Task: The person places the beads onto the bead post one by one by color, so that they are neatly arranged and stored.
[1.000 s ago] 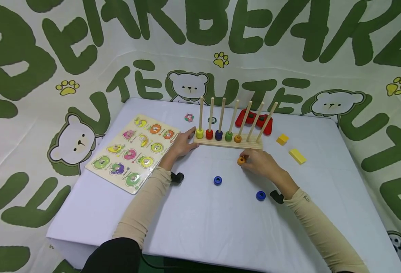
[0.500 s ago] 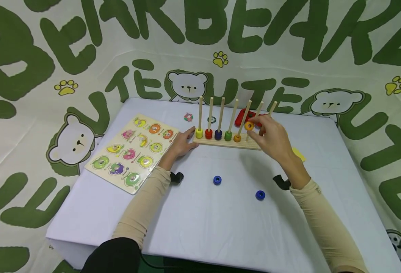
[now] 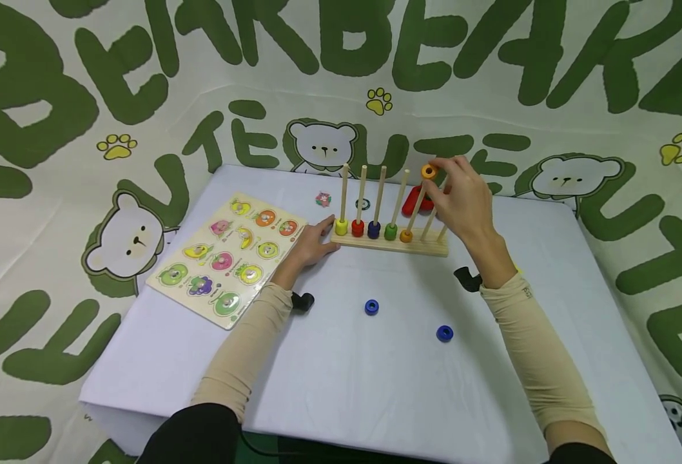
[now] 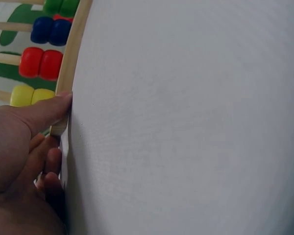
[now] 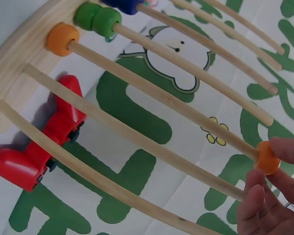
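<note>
My right hand [image 3: 463,196] pinches an orange bead [image 3: 428,171] between thumb and fingers, at the top of the fifth peg of a wooden peg rack [image 3: 370,242]. In the right wrist view the bead [image 5: 268,158] meets the peg's tip. One orange bead [image 5: 62,39] sits at that peg's foot. Yellow, red, dark blue and green beads sit at the bottoms of the other pegs to the left; the two rightmost pegs carry none. My left hand [image 3: 313,245] holds the rack's left end, with the thumb [image 4: 54,110] along the base edge and fingers beyond it.
Two blue beads, one nearer [image 3: 445,333] and one farther [image 3: 372,307], lie in front of the rack. A fruit puzzle board [image 3: 225,261] lies left. Behind the rack is a red toy piece [image 5: 54,132]. A small pink flower-like piece [image 3: 323,199] lies at the back.
My right hand has lifted the orange bead from the table in front of the rack up to the fifth peg's tip. The left hand has stayed at the rack's end.
</note>
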Available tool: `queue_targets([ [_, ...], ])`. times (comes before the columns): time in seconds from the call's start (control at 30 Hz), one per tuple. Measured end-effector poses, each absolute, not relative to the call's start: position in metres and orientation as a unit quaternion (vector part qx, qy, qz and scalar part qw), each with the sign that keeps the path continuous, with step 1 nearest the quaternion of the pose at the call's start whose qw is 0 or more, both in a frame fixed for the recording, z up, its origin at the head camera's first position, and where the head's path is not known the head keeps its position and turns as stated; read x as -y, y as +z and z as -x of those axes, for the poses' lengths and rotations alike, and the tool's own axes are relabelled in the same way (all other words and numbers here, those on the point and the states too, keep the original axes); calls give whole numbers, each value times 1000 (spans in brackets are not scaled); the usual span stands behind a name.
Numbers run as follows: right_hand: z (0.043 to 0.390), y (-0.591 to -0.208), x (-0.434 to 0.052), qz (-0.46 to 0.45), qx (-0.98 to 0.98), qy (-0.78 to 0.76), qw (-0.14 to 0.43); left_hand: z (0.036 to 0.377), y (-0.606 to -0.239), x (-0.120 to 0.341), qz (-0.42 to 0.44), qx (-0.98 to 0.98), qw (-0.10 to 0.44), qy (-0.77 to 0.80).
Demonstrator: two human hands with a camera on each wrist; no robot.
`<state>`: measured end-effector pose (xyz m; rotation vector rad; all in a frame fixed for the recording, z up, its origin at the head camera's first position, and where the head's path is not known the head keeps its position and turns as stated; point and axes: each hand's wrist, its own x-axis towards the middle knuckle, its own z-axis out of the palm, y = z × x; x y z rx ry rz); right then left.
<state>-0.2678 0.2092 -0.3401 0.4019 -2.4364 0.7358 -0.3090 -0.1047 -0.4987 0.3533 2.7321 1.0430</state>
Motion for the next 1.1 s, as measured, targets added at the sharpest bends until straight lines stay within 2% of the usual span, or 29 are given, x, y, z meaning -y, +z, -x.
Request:
queue_targets([
  [0.33,270,-347,-212,-122,923,281,234,310,-503,104,-117,-922,93,356],
  [0.53,269,-351,-212,-123,924,281,227,308,-504,104,-115,-923,92,356],
  [0.7,261,-355,-212,-130,910,297,259,307,-504,103,-108,-922,97,359],
  [0.8,247,-355,-211,-143,888,322,296,308,-504,103,-113,-922,97,356],
  [0.87,236,-356,-210,-165,880,330,301,308,-503,103,-116,-922,94,356],
  [0.93,223,-359,-205,-196,888,318,267,309,-501,103,-117,-923,90,355],
  [0.97,217,-362,-202,-213,898,307,231,310,-501,103,-117,-924,87,355],
  [1.1,198,-389,-184,-281,932,226,33,312,-501,104,-116,-925,89,351],
])
